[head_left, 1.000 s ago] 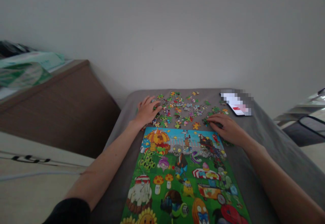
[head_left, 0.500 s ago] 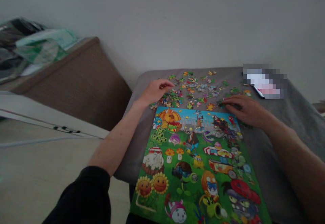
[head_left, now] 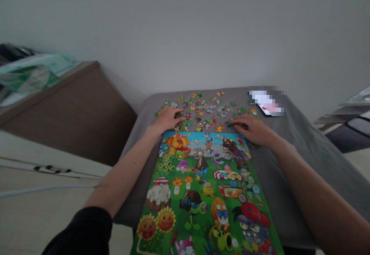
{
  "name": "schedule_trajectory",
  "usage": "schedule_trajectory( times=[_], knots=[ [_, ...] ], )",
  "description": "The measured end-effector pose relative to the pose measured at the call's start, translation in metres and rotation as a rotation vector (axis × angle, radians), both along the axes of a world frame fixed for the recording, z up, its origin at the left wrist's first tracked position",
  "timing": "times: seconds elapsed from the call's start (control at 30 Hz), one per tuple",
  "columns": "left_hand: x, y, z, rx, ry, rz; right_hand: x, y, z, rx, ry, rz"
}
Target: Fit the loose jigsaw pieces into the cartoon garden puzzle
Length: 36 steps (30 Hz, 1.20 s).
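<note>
Dozens of loose jigsaw pieces (head_left: 204, 112) cover the far end of the grey cloth table (head_left: 306, 147), nothing assembled yet that I can see. Left hand (head_left: 167, 120) curls over them, right hand (head_left: 251, 129) lies flat-ish at their near edge, pinch unclear, just past the printed picture sheet (head_left: 202, 193).

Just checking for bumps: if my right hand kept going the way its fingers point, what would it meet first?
Your right hand points left, and the first thing in line is the loose jigsaw pieces at its fingertips. Depth is unclear, so the fingers may already be touching them.
</note>
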<state>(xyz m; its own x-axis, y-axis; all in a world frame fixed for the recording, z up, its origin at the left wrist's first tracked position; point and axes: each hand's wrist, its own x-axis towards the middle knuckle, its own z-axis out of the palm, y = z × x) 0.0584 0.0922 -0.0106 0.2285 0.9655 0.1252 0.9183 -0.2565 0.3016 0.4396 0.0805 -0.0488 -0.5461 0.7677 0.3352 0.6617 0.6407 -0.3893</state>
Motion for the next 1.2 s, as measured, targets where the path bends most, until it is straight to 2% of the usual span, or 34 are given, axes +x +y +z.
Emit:
schedule_trajectory(
  times=[0.13, 0.23, 0.33, 0.43, 0.53, 0.67, 0.77, 0.83, 1.0, 1.2],
  knots=[
    [-0.001, 0.006, 0.004, -0.008, -0.072, 0.022, 0.001, 0.001, 0.000, -0.012, -0.012, 0.006],
    [-0.003, -0.006, 0.011, -0.010, -0.171, 0.013, 0.002, 0.001, -0.001, -0.013, -0.020, 0.006],
    [-0.007, -0.038, 0.023, -0.081, -0.258, -0.063, 0.002, 0.002, -0.002, -0.002, -0.027, 0.005],
    [-0.013, -0.084, 0.037, -0.200, -0.315, -0.166, 0.002, 0.002, -0.003, 0.016, -0.036, 0.017],
    [-0.019, -0.129, 0.050, -0.339, -0.440, -0.337, 0.002, 0.002, -0.002, 0.019, -0.058, 0.038],
    [-0.024, -0.164, 0.059, -0.597, -0.398, -0.433, 0.002, 0.002, 0.003, 0.002, -0.109, 0.062],
    [-0.026, -0.172, 0.058, -0.795, -0.370, -0.464, 0.002, 0.001, 0.006, 0.007, -0.133, 0.070],
    [-0.028, -0.173, 0.057, -0.851, -0.343, -0.476, 0.002, 0.001, 0.005, 0.015, -0.136, 0.069],
    [-0.031, -0.175, 0.059, -0.858, -0.328, -0.464, 0.003, 0.003, 0.001, 0.040, -0.118, 0.069],
    [-0.027, -0.177, 0.063, -0.870, -0.259, -0.542, 0.004, 0.005, 0.000, 0.069, -0.126, 0.082]
  ],
)
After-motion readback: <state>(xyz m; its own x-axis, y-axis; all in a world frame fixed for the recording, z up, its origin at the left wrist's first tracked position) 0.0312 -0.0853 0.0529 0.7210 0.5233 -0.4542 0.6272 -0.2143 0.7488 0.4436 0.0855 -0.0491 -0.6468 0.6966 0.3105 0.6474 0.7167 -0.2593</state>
